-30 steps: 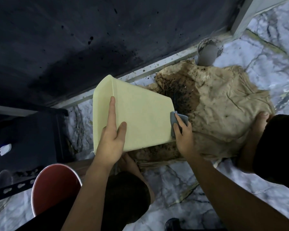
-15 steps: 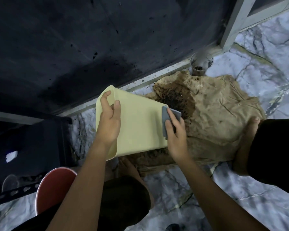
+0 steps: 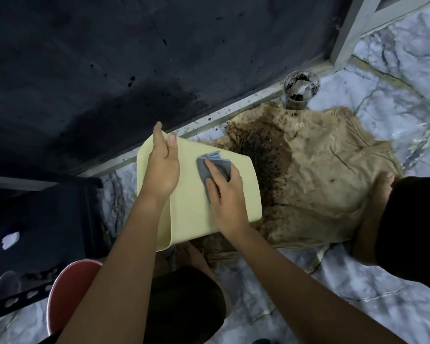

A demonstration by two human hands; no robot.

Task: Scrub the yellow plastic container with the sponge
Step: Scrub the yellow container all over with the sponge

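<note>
Now scrubbing over a stained cloth

Seen from the head camera, the left hand (image 3: pixel 162 167) grips the yellow plastic container's (image 3: pixel 191 207) far rim, tilted above the stained cloth (image 3: pixel 308 175), while the right hand (image 3: pixel 225 197) presses a grey sponge (image 3: pixel 215 167) flat against its side.

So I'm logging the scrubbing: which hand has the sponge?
The right hand presses the grey sponge on the yellow container; the left hand only grips the container's far edge.
</note>
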